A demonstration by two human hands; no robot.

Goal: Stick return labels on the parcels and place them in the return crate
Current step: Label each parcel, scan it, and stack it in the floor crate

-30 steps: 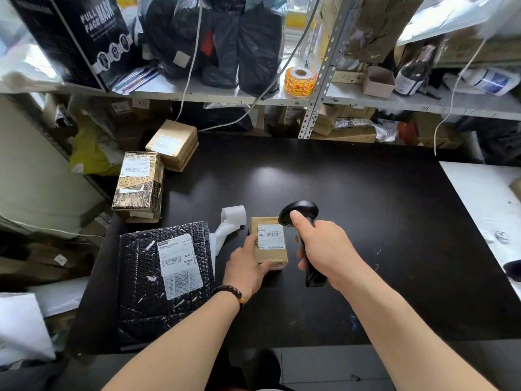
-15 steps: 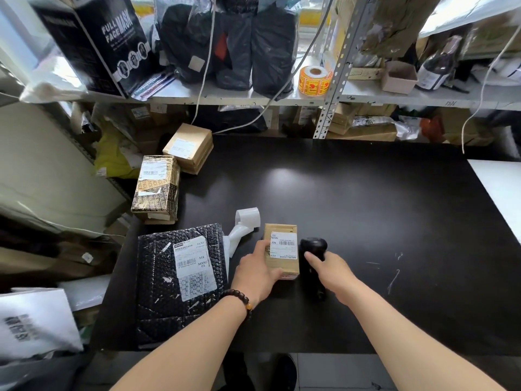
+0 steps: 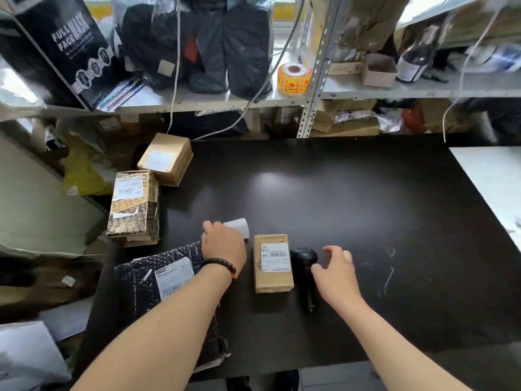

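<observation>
One small brown parcel [image 3: 273, 280] lies flat near the front edge of the black table [image 3: 352, 198], with a white barcode label [image 3: 275, 258] stuck on its top face. Just beside it on the right lies a black handheld scanner [image 3: 305, 262], its handle pointing toward the front edge. The right hand [image 3: 335, 273] hovers next to the scanner's head with loosely curled fingers and holds nothing.

To the left of the parcel, the left hand [image 3: 224, 245], a beaded bracelet [image 3: 222, 265] on its wrist, lies over a white label roll [image 3: 239, 226]. Its fingers are hidden, so whether it grips the roll cannot be told. Under that forearm, at the front left corner, lies a black bubble mailer [image 3: 141, 289] with its own label. Along the left edge sit a gold-and-black patterned box [image 3: 134, 207] and, toward the back left corner, a plain brown box [image 3: 166, 159]. On the shelf [image 3: 366, 93] behind the table stands an orange sticker roll [image 3: 294, 79].
</observation>
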